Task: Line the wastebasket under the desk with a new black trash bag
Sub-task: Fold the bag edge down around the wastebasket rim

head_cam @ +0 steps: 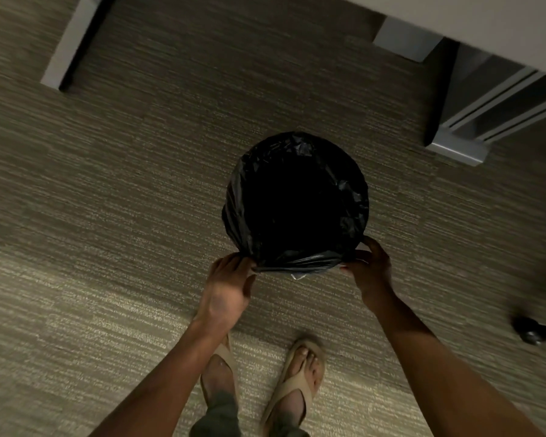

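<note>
A round wastebasket stands on the carpet at the middle of the head view, wholly wrapped in a black trash bag (297, 260) whose edge is folded over the rim. The basket's own surface is hidden by the bag, and the inside is dark. My left hand (226, 290) pinches the bag at the near left of the rim. At the near right of the rim, my right hand (371, 268) grips the bag. A small white scrap shows just under the near edge of the bag.
A white desk top (501, 23) crosses the top right, with a grey desk leg and foot (457, 149) below it. Another grey foot (70, 48) lies at the top left. A chair caster (531, 334) sits at the right edge. My sandalled feet (262, 383) stand close behind the basket.
</note>
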The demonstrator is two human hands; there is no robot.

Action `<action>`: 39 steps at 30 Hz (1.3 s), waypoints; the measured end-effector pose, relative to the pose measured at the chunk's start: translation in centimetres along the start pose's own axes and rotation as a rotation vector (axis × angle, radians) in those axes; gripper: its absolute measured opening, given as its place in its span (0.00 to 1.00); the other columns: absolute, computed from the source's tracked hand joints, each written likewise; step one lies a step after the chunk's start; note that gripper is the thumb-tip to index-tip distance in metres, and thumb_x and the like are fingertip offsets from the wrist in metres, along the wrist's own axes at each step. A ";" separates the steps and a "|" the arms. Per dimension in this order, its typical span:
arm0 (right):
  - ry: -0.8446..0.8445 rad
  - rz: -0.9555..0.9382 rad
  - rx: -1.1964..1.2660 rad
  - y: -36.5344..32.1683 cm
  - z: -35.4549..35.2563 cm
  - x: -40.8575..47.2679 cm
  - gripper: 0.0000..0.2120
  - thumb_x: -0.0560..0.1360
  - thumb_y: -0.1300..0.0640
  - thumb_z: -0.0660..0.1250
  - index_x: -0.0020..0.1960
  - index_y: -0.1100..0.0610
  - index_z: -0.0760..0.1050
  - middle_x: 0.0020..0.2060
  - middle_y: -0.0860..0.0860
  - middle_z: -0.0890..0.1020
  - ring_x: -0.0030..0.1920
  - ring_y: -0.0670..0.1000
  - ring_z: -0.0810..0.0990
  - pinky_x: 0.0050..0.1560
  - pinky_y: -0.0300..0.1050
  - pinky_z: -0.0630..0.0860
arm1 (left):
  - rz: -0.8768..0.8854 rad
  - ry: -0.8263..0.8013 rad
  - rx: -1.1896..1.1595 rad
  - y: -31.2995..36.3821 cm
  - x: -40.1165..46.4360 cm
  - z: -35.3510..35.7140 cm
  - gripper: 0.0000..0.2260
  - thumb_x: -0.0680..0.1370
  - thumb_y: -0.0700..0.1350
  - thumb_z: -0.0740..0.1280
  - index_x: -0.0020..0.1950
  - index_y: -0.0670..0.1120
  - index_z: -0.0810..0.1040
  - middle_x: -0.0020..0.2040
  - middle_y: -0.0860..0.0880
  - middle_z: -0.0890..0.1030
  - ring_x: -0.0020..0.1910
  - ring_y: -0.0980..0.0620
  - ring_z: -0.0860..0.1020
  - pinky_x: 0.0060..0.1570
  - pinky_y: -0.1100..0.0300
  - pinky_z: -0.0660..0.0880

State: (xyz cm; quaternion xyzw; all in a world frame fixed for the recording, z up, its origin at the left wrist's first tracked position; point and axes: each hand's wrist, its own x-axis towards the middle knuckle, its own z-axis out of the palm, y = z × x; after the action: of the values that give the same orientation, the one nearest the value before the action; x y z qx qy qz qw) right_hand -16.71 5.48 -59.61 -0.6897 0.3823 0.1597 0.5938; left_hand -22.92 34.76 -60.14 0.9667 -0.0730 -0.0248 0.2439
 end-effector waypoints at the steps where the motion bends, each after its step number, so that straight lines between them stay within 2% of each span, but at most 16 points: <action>1: 0.007 -0.015 -0.019 0.1 0.3 0.2 0.30 0.71 0.75 0.73 0.68 0.54 0.75 0.44 0.56 0.86 0.39 0.53 0.87 0.36 0.42 0.82 | -0.035 -0.016 -0.052 0.0 -0.2 0.2 0.16 0.70 0.39 0.78 0.57 0.42 0.83 0.53 0.43 0.86 0.55 0.41 0.85 0.56 0.47 0.81; 5: 0.112 -0.058 -0.101 0.2 1.3 0.0 0.26 0.72 0.73 0.74 0.66 0.56 0.75 0.49 0.59 0.83 0.41 0.52 0.85 0.33 0.40 0.83 | -0.210 -0.082 -0.225 0.7 -0.6 0.6 0.17 0.73 0.43 0.78 0.61 0.41 0.85 0.58 0.42 0.86 0.59 0.41 0.84 0.58 0.51 0.81; 8: 0.355 0.029 -0.022 -0.5 1.3 -0.3 0.19 0.76 0.69 0.71 0.64 0.57 0.75 0.54 0.65 0.82 0.50 0.64 0.85 0.49 0.58 0.85 | -0.497 -0.174 -0.405 1.0 0.0 0.8 0.17 0.77 0.49 0.75 0.63 0.44 0.85 0.62 0.43 0.83 0.59 0.45 0.83 0.59 0.56 0.79; 10: 0.476 0.069 -0.063 -1.2 1.2 -1.0 0.13 0.78 0.63 0.69 0.61 0.54 0.77 0.55 0.62 0.84 0.50 0.62 0.84 0.52 0.56 0.82 | -0.733 -0.274 -0.571 0.9 0.6 1.0 0.17 0.79 0.51 0.72 0.66 0.46 0.83 0.63 0.44 0.83 0.56 0.47 0.83 0.53 0.60 0.76; 13: 0.298 0.026 0.045 -1.6 1.7 -3.2 0.07 0.83 0.54 0.64 0.59 0.51 0.78 0.54 0.55 0.86 0.47 0.52 0.87 0.47 0.50 0.84 | -0.975 -0.357 -0.868 0.8 1.4 1.7 0.14 0.82 0.46 0.68 0.68 0.47 0.81 0.57 0.48 0.85 0.44 0.53 0.82 0.43 0.57 0.76; 15: 0.113 0.041 0.195 -1.4 2.3 -4.4 0.11 0.85 0.47 0.60 0.60 0.48 0.77 0.52 0.50 0.85 0.46 0.46 0.88 0.41 0.43 0.83 | -1.131 -0.313 -1.027 0.6 2.0 2.3 0.12 0.84 0.40 0.63 0.65 0.46 0.81 0.45 0.49 0.85 0.36 0.54 0.78 0.38 0.59 0.73; 17: 0.043 0.067 0.241 -1.0 2.5 -4.2 0.17 0.85 0.41 0.56 0.65 0.48 0.76 0.56 0.49 0.84 0.51 0.47 0.85 0.45 0.44 0.80 | -1.227 -0.308 -1.202 0.2 2.7 2.6 0.12 0.86 0.38 0.58 0.60 0.46 0.80 0.42 0.50 0.87 0.38 0.54 0.84 0.41 0.59 0.75; 21: -0.006 0.203 0.269 -1.3 2.9 -2.9 0.26 0.83 0.36 0.53 0.70 0.52 0.74 0.61 0.52 0.81 0.56 0.53 0.82 0.55 0.51 0.77 | -1.304 -0.416 -1.463 -1.1 3.6 2.2 0.15 0.84 0.33 0.55 0.58 0.44 0.79 0.45 0.47 0.89 0.52 0.47 0.85 0.48 0.53 0.78; 24: 0.159 0.165 0.152 -1.9 2.4 -1.4 0.28 0.83 0.37 0.53 0.74 0.53 0.72 0.66 0.51 0.78 0.65 0.56 0.79 0.65 0.56 0.75 | -1.402 -0.372 -1.392 -2.1 4.0 1.5 0.11 0.79 0.31 0.56 0.45 0.41 0.75 0.35 0.44 0.83 0.39 0.48 0.80 0.41 0.54 0.77; 27: 0.285 -0.116 -0.092 -3.4 1.4 -0.5 0.29 0.83 0.37 0.54 0.79 0.50 0.66 0.75 0.54 0.74 0.73 0.58 0.74 0.71 0.56 0.72 | -1.369 -0.064 -1.311 -3.1 5.2 0.0 0.13 0.80 0.37 0.54 0.35 0.44 0.66 0.23 0.50 0.71 0.24 0.52 0.70 0.28 0.63 0.69; 28: 0.249 -0.215 -0.166 -4.1 1.2 -0.2 0.31 0.81 0.35 0.53 0.80 0.49 0.64 0.76 0.53 0.72 0.74 0.57 0.73 0.70 0.54 0.72 | -1.290 0.050 -1.261 -3.2 5.6 -0.5 0.12 0.80 0.39 0.54 0.37 0.44 0.68 0.26 0.50 0.73 0.25 0.53 0.72 0.28 0.64 0.68; 30: 0.107 -0.331 -0.287 -5.4 1.5 0.8 0.34 0.80 0.31 0.49 0.80 0.46 0.63 0.78 0.52 0.70 0.75 0.55 0.71 0.71 0.54 0.71 | -1.078 0.221 -1.154 -3.1 6.7 -1.2 0.07 0.81 0.46 0.59 0.51 0.47 0.76 0.43 0.48 0.81 0.39 0.52 0.79 0.36 0.59 0.73; 32: -0.005 -0.355 -0.378 -6.6 2.1 2.3 0.32 0.82 0.32 0.46 0.79 0.46 0.65 0.77 0.53 0.72 0.75 0.57 0.72 0.71 0.56 0.72 | -0.811 0.163 -1.195 -2.3 8.3 -1.7 0.12 0.82 0.56 0.60 0.62 0.55 0.77 0.58 0.53 0.83 0.53 0.57 0.82 0.45 0.62 0.80; 34: -0.030 -0.328 -0.402 -7.4 2.4 3.8 0.31 0.83 0.34 0.46 0.79 0.48 0.66 0.75 0.54 0.73 0.73 0.59 0.73 0.71 0.57 0.72 | -0.670 0.026 -1.234 -1.7 9.9 -1.6 0.17 0.84 0.62 0.56 0.70 0.62 0.74 0.66 0.59 0.82 0.61 0.61 0.82 0.54 0.64 0.81; 37: -0.035 -0.244 -0.411 -8.3 2.7 5.7 0.32 0.84 0.35 0.46 0.78 0.51 0.68 0.74 0.57 0.75 0.73 0.60 0.74 0.72 0.58 0.72 | -0.761 -0.046 -1.185 -1.5 12.4 -1.4 0.27 0.84 0.66 0.50 0.79 0.56 0.69 0.73 0.50 0.78 0.67 0.50 0.79 0.63 0.49 0.79; 39: -0.047 -0.125 -0.441 -8.8 2.7 6.6 0.36 0.83 0.33 0.44 0.76 0.53 0.71 0.73 0.59 0.76 0.71 0.62 0.75 0.71 0.59 0.72 | -0.891 -0.113 -1.182 -2.1 13.4 -1.3 0.31 0.83 0.67 0.49 0.77 0.52 0.72 0.71 0.47 0.79 0.66 0.45 0.80 0.59 0.49 0.80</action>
State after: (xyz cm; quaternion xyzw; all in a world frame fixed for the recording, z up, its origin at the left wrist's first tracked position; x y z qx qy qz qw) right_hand -5.44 5.84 -58.60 -0.8212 0.2810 0.2183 0.4462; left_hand -9.33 35.17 -60.19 0.6095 0.3391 -0.2062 0.6863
